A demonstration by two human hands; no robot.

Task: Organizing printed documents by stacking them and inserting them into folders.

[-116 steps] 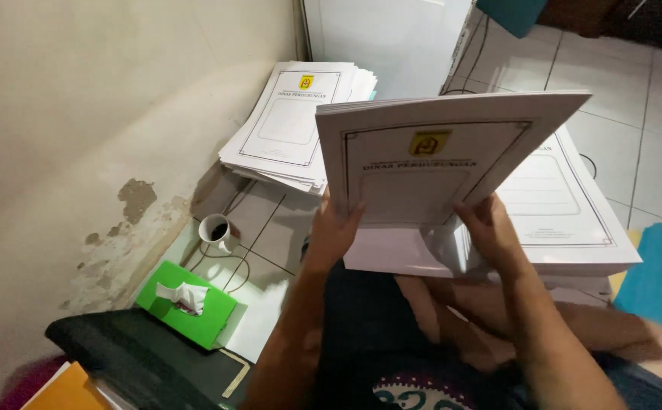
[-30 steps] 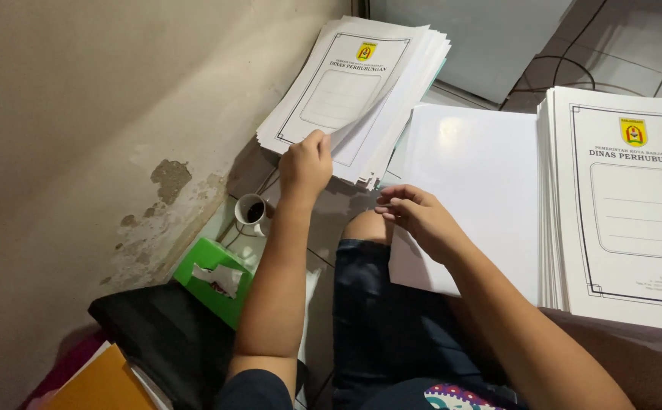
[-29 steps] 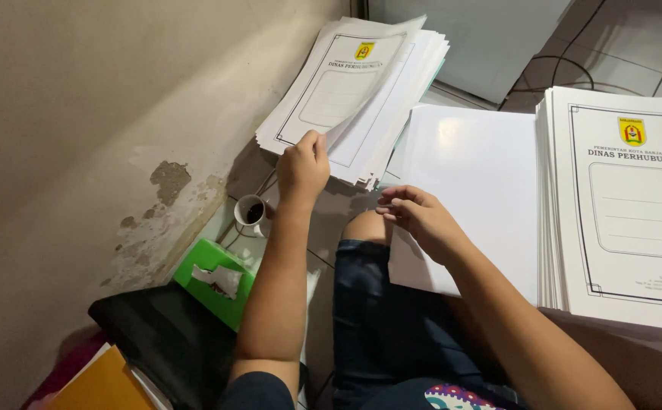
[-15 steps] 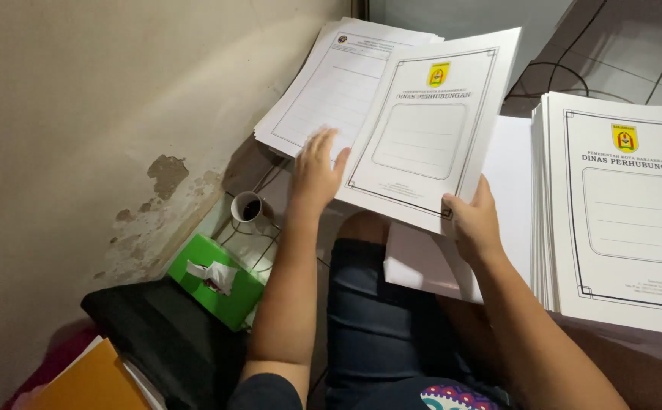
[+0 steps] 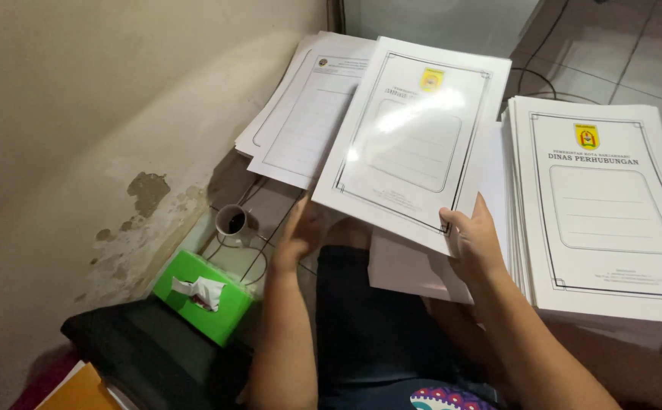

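Observation:
A white folder cover [image 5: 414, 140] with a black border and a yellow crest is lifted above my lap. My right hand [image 5: 474, 241] grips its lower right corner. My left hand [image 5: 301, 231] supports it from below at the lower left edge, fingers partly hidden. Behind it on the floor lies a fanned stack of similar covers [image 5: 304, 106]. A tall neat stack of the same covers [image 5: 600, 205] sits to the right.
A green tissue box [image 5: 202, 294] and a small cup of dark drink [image 5: 232, 222] stand by the stained wall at left. A black bag [image 5: 141, 357] and an orange folder [image 5: 80, 389] lie at lower left. Cables cross the tiled floor at top right.
My hands picked one cover from the fanned stack by the wall and brought it up and to the right, now held higher over my lap.

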